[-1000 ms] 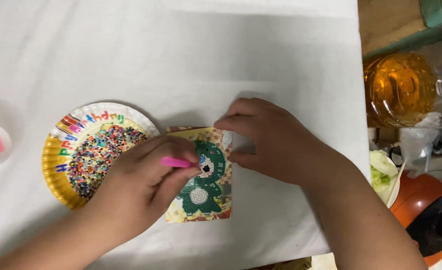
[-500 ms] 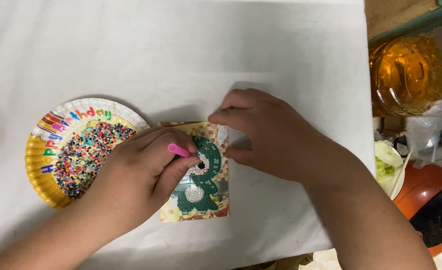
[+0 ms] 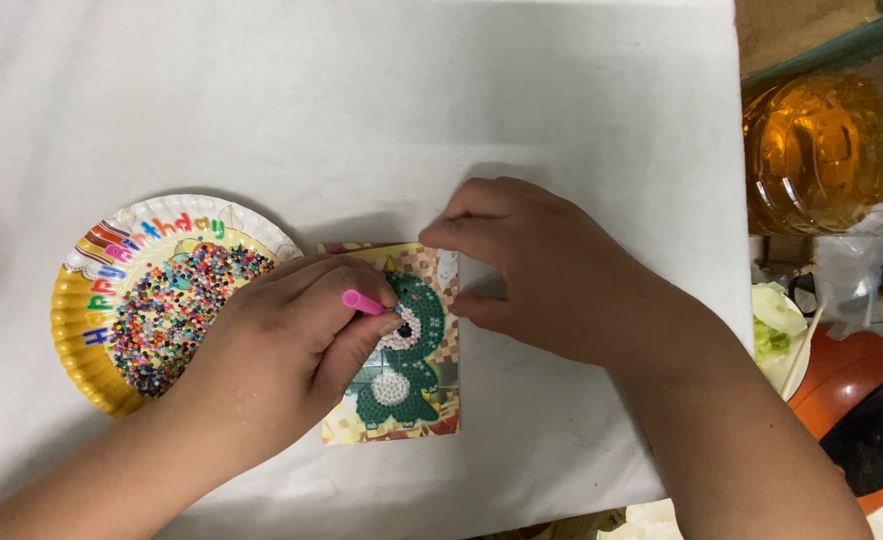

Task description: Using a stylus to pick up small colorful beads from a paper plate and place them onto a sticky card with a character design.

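Lying near the front edge of a white-covered table, a small rectangular bead picture is showing a green creature with a white belly and one dark eye on a yellow checked ground; its left part is sitting under the left hand; that hand is curling closed around a pink pen-like tool, gripping it between thumb and fingers, with the tool's tip pointing down at the creature's head, close to the eye; whether the tip is touching the surface cannot be told. The right hand is resting at the picture's upper right corner; its fingers are bent and drawn together, the fingertips pressing at the picture's top edge and the thumb lying just beside its right edge; it is pinning the picture rather than lifting it.

Just to the left of the picture, partly covered by the left hand, a yellow-rimmed paper party plate is holding a heap of tiny beads in many colours. Beyond the table's right edge, a large clear bottle of amber liquid is lying on its side; below it, an orange and black rounded appliance is sitting beside something pale green.
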